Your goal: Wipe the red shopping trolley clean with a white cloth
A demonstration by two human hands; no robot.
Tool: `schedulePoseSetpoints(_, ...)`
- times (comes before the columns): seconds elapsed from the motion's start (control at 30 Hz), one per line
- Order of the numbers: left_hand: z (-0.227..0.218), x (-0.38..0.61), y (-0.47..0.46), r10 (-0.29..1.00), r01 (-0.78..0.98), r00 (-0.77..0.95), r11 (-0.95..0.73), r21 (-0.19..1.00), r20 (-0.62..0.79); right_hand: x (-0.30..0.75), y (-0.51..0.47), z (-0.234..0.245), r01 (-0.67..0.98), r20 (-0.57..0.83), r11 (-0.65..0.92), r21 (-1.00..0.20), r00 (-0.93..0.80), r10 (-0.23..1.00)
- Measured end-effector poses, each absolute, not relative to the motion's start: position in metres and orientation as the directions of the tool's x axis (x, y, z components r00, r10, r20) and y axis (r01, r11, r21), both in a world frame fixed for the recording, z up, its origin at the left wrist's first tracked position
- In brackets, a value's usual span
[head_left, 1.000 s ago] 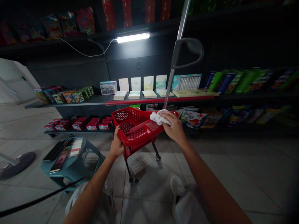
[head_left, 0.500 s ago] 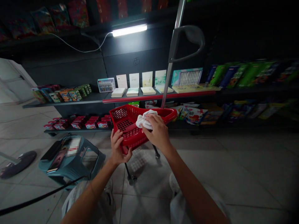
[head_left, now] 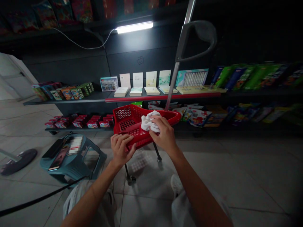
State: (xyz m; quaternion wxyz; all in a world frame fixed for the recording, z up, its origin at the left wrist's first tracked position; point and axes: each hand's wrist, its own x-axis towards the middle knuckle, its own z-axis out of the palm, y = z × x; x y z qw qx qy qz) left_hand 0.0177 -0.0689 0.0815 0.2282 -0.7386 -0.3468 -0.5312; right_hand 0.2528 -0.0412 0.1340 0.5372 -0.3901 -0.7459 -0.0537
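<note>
A small red wheeled shopping basket (head_left: 126,119) stands on the tiled floor in front of me, its grey pull handle (head_left: 199,41) rising on a metal pole. My left hand (head_left: 120,149) grips the basket's near rim. My right hand (head_left: 163,135) is closed on a crumpled white cloth (head_left: 149,122) pressed against the basket's near right edge. My knees in light trousers show at the bottom.
A teal plastic stool (head_left: 71,159) with a phone (head_left: 58,157) on it sits at the left, a black cable (head_left: 40,198) running past it. Dark shelves (head_left: 163,96) of books, cards and boxed goods line the back. A fan base (head_left: 17,160) lies far left.
My right hand has slid the cloth leftward along the basket's near edge. My left hand shifted from the basket's left corner up onto the near rim. The basket tilted slightly.
</note>
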Motion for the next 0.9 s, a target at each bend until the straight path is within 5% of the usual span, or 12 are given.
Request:
schedulePoseSetpoints(0.3, 0.074, -0.021, -0.061, 0.223, 0.745, 0.155, -0.666, 0.034, 0.963, 0.285, -0.031, 0.118, 0.782, 0.868, 0.54, -0.312, 0.004, 0.496)
schedulePoseSetpoints(0.57, 0.069, -0.03, -0.058, 0.222, 0.772, 0.128, -0.634, 0.044, 0.967, 0.306, -0.026, 0.108, 0.775, 0.906, 0.576, -0.26, -0.011, 0.424)
schedulePoseSetpoints(0.9, 0.073, -0.037, -0.057, 0.319, 0.74, 0.027, -0.643, 0.196, 0.947, 0.311, -0.022, 0.112, 0.764, 0.903, 0.57, -0.303, 0.038, 0.429)
